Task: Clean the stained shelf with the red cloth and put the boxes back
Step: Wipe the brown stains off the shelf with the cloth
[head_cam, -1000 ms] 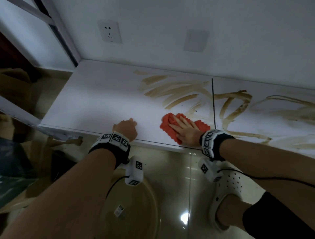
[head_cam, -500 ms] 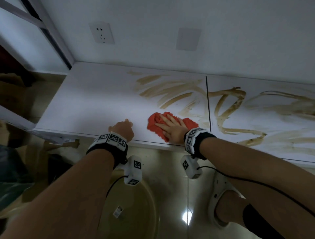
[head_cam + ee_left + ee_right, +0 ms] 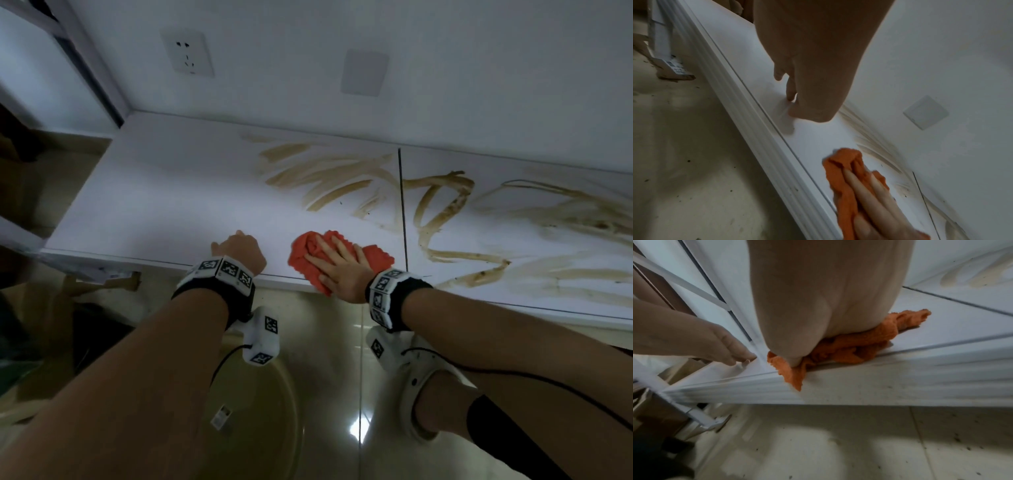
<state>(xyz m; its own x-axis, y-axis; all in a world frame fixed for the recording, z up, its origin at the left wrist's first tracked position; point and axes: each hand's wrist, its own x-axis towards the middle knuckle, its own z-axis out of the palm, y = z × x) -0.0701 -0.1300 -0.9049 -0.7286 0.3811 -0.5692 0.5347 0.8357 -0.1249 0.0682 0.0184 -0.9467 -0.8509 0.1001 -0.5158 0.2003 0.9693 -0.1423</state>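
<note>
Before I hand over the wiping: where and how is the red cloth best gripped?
Probably from above, at the bunched middle of the red cloth: it lies crumpled on the shelf under the flat right hand, and one corner overhangs the front edge, giving fingers a loose fold to pinch.

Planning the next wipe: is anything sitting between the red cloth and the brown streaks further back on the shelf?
Nothing visible does. The right hand presses the red cloth flat at the shelf's front edge; only bare white surface lies between it and the brown streaks.
</note>
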